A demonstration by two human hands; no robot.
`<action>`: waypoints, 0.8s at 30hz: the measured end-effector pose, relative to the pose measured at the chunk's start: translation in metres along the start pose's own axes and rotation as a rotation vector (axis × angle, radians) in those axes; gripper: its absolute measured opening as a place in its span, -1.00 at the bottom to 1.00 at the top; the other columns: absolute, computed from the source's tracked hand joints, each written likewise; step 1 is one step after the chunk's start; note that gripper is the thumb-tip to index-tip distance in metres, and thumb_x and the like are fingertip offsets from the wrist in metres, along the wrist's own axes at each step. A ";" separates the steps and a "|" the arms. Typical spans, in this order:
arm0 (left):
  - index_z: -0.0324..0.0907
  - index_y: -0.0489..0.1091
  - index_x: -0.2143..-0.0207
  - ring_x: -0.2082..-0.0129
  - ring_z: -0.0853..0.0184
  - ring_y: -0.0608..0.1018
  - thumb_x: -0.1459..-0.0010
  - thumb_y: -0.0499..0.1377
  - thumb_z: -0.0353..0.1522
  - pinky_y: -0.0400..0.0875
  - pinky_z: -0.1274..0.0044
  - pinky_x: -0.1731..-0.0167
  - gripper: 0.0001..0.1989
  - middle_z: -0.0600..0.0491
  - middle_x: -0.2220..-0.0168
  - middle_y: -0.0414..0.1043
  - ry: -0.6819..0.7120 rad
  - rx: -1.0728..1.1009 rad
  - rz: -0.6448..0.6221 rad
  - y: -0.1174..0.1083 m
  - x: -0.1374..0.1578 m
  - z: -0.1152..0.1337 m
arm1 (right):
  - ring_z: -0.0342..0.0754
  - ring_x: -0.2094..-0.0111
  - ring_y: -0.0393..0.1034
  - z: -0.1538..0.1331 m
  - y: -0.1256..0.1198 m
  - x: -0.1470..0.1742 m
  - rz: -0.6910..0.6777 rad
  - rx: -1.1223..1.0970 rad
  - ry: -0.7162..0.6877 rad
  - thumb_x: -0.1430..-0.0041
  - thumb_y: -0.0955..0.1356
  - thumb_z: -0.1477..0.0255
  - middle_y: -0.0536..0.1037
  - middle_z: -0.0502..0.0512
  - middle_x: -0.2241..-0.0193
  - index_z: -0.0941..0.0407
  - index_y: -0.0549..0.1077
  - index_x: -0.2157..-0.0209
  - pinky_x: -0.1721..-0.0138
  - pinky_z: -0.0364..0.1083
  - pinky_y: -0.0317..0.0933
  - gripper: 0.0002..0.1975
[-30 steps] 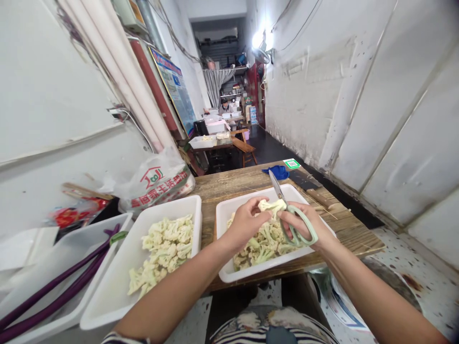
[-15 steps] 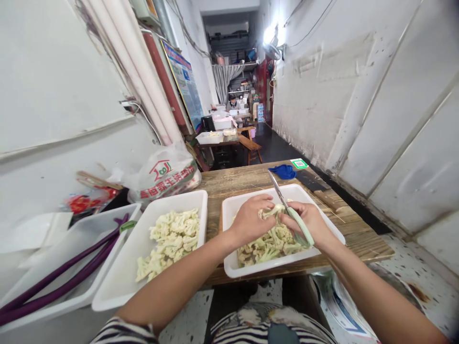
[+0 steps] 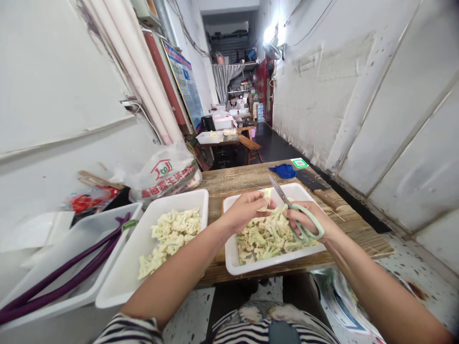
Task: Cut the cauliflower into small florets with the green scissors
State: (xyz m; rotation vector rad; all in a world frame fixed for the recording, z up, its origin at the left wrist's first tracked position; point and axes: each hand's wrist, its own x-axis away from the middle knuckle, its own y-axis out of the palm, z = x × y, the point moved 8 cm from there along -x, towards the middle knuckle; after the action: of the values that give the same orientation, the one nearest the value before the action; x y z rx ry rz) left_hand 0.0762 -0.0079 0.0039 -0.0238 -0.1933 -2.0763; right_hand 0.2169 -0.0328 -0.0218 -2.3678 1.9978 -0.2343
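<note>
My left hand [image 3: 247, 210] pinches a pale cauliflower piece [image 3: 266, 198] above the right-hand white tray [image 3: 234, 260]. In my right hand [image 3: 308, 217] is a pair of scissors [image 3: 308, 224] with light green handles; its metal blades point up and to the left, close beside the cauliflower piece. Under both hands, the tray holds a heap of cut cauliflower [image 3: 263, 239]. To the left, a second white tray [image 3: 118, 282] has more cauliflower florets [image 3: 175, 229] in it.
Two purple eggplants [image 3: 71, 267] lie in a white bin [image 3: 86, 291] at far left, near a printed plastic bag [image 3: 168, 172]. Behind the right tray lie a blue cloth item [image 3: 284, 171] and a cleaver with a wooden handle [image 3: 328, 198]. A person [image 3: 232, 102] sits far back.
The scissors have turned in my right hand, so both handle loops now show. My left hand has drawn slightly left, holding the cauliflower piece higher and apart from my right hand.
</note>
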 end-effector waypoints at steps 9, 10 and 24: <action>-0.19 0.31 0.28 0.30 0.41 0.44 0.12 0.40 -0.30 0.47 0.29 0.15 -0.61 0.10 0.30 0.33 -0.098 0.097 0.015 0.011 0.008 -0.020 | -0.22 0.79 0.16 -0.002 -0.003 0.001 0.142 -0.040 -0.021 0.09 0.46 0.18 0.29 -0.13 0.81 0.10 0.29 0.69 0.78 -0.24 0.05 -0.62; -0.19 0.31 0.24 0.32 0.44 0.44 0.15 0.42 -0.32 0.45 0.29 0.12 -0.56 0.11 0.31 0.32 -0.087 0.084 0.032 0.011 0.008 -0.022 | -0.22 0.80 0.15 -0.003 -0.003 0.003 0.161 -0.036 -0.032 0.08 0.45 0.18 0.29 -0.13 0.82 0.10 0.29 0.69 0.77 -0.24 0.05 -0.62; -0.23 0.34 0.18 0.44 0.52 0.42 0.20 0.44 -0.28 0.36 0.58 0.39 -0.47 0.12 0.36 0.37 -0.098 0.105 -0.013 0.019 0.003 -0.022 | -0.13 0.68 0.29 -0.015 -0.012 0.035 0.216 -0.011 -0.129 0.00 0.42 0.05 0.40 -0.06 0.70 0.11 0.42 0.41 0.65 -0.17 0.21 -0.61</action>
State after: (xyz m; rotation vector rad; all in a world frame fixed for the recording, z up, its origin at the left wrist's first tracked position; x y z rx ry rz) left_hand 0.0928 -0.0228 -0.0153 -0.0604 -0.3625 -2.0770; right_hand 0.2320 -0.0636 -0.0022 -2.0909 2.1734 -0.0621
